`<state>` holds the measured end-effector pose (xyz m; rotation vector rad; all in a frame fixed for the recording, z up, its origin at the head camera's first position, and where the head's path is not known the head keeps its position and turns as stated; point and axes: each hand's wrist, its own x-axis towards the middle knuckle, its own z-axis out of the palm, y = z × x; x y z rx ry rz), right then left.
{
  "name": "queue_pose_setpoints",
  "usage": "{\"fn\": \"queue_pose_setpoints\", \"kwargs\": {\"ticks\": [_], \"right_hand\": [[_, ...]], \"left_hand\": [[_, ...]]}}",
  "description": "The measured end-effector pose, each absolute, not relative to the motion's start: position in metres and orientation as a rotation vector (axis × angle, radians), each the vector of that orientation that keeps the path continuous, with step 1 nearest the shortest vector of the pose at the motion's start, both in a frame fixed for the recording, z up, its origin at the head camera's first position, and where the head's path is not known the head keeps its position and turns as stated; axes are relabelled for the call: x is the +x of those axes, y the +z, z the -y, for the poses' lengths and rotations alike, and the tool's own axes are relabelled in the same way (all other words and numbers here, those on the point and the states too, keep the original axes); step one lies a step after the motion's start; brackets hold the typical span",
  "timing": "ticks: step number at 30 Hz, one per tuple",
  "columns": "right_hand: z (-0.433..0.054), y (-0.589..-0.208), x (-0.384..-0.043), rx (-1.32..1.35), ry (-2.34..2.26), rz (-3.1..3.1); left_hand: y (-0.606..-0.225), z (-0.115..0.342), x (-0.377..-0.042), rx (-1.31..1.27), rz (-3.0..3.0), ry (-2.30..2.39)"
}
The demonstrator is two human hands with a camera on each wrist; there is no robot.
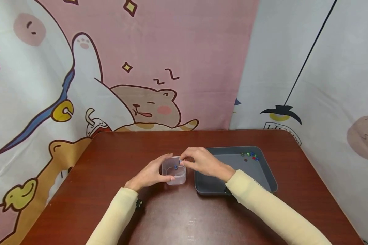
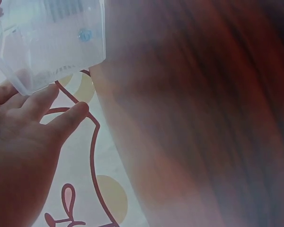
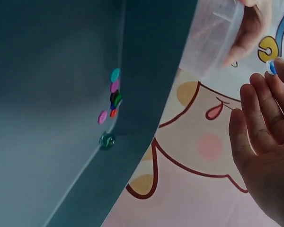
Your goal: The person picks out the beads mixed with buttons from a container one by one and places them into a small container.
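Note:
My left hand [image 1: 150, 173] grips a clear plastic container [image 1: 176, 180], its thumb along the near side and its fingers round the far side. A blue marble [image 1: 175, 167] lies inside and shows through the wall in the left wrist view. Over the container's right rim, my right hand [image 1: 203, 163] pinches a small blue-and-clear glass marble [image 3: 272, 67] between thumb and forefinger. Its other fingers are spread apart in the right wrist view.
A grey tray [image 1: 233, 185] stands right of the container, under my right forearm. Several colourful button-like discs [image 3: 114, 75] and a green marble [image 3: 107, 140] lie along its far right side. A printed cloth [image 1: 214, 68] hangs behind the brown table [image 1: 135, 143].

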<state>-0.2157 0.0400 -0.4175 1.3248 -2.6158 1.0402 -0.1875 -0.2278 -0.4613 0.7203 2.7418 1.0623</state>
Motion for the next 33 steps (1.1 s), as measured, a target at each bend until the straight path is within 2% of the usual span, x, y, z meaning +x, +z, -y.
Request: {"fn": "queue_pose_setpoints", "kwargs": {"ticks": [23,33], "right_hand": [[-0.034,-0.423,-0.219,1.433,0.754,2.666],[-0.056,-0.409,-0.225,1.273,0.832,2.704]], "left_hand": [[-0.462,0.224,-0.19,0.724,-2.747,1.058],[-0.462,0.225,-0.186,0.689,-2.752,1.073]]}}
